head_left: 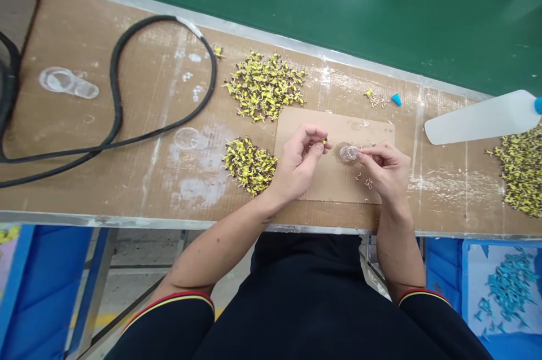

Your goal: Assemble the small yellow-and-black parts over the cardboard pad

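My left hand [301, 158] pinches a tiny yellow and dark figure [325, 141] between thumb and fingertips, above a cardboard sheet [296, 117]. At the rim of a small clear round dish [347, 152], my right hand [386, 167] has thumb and forefinger pressed together; whatever they hold is too small or hidden to make out. Tiny pale pieces [368, 183] lie scattered on the sheet just below the dish. Beside my left wrist is a heap of small yellow and dark figures [250, 163], and a larger heap [266, 86] lies behind it.
A black cable [116, 66] loops over the left of the table. Two clear plastic pieces [70, 82] lie there. To the right are a blue cone-shaped cap [396, 99], a white bottle [478, 117] and another yellow heap [523, 174]. A blue crate [464, 292] holds blue parts.
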The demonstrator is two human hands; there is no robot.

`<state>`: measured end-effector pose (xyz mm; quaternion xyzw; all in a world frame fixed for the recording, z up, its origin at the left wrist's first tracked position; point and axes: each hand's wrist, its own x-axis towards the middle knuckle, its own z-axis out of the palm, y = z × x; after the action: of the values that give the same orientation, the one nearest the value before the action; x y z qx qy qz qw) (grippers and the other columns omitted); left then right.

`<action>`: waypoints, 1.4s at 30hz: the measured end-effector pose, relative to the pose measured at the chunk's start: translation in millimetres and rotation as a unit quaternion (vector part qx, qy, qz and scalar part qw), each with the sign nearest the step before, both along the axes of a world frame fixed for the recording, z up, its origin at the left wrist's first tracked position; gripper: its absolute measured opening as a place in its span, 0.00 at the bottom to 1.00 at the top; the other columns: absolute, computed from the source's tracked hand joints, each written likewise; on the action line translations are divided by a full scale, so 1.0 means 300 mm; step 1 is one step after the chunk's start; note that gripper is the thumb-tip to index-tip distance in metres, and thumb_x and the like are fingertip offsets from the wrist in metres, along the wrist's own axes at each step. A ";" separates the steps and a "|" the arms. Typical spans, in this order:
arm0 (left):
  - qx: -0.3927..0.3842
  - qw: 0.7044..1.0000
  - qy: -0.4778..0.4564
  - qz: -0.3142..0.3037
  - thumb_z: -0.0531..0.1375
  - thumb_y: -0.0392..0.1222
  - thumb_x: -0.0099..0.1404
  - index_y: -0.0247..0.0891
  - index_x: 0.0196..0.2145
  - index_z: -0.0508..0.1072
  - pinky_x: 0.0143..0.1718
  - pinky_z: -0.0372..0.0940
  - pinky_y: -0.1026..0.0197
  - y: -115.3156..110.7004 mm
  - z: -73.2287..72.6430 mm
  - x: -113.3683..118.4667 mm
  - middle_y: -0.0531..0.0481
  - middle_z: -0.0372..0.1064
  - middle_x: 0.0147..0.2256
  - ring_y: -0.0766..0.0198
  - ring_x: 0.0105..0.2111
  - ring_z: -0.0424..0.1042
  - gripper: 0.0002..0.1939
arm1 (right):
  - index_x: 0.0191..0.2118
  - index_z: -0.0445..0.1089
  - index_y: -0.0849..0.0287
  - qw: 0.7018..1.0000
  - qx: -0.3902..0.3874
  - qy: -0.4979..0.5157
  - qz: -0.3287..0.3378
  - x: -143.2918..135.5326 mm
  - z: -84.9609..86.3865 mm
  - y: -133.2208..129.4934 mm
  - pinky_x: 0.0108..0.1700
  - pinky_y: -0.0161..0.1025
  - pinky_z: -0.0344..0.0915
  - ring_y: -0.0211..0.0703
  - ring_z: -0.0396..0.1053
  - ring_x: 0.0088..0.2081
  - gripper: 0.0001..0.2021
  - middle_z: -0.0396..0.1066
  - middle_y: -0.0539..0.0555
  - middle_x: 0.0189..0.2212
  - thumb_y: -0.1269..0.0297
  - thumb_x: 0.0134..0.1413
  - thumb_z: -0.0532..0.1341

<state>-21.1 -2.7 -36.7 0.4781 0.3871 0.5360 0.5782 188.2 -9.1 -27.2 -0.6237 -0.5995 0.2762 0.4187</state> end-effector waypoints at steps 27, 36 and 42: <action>-0.014 1.000 -0.001 0.009 0.60 0.41 0.72 0.39 0.46 0.68 0.45 0.73 0.61 -0.013 0.013 0.016 0.48 0.76 0.40 0.65 0.40 0.79 0.07 | 0.32 0.81 0.52 0.998 0.055 0.026 0.007 0.007 0.010 -0.008 0.27 0.39 0.57 0.38 0.59 0.26 0.02 0.64 0.47 0.23 0.62 0.51 0.72; -0.027 0.996 -0.060 -0.068 0.66 0.46 0.69 0.37 0.46 0.76 0.40 0.76 0.62 -0.034 0.026 0.022 0.45 0.80 0.39 0.61 0.40 0.82 0.12 | 0.33 0.77 0.51 0.989 0.098 0.101 0.051 0.009 0.006 -0.033 0.29 0.42 0.61 0.41 0.63 0.28 0.09 0.65 0.49 0.25 0.53 0.56 0.70; -0.042 0.990 -0.104 -0.087 0.73 0.47 0.61 0.36 0.34 0.77 0.33 0.75 0.65 -0.039 0.048 0.025 0.47 0.77 0.38 0.65 0.34 0.80 0.13 | 0.33 0.78 0.49 0.978 0.101 0.158 0.088 0.002 0.004 -0.041 0.28 0.41 0.61 0.40 0.63 0.27 0.06 0.64 0.48 0.25 0.56 0.56 0.71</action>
<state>-13.5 -14.5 -22.3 0.4271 0.3039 0.5142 0.6789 188.8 -21.3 -25.9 -0.4714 -0.6030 0.3450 0.5432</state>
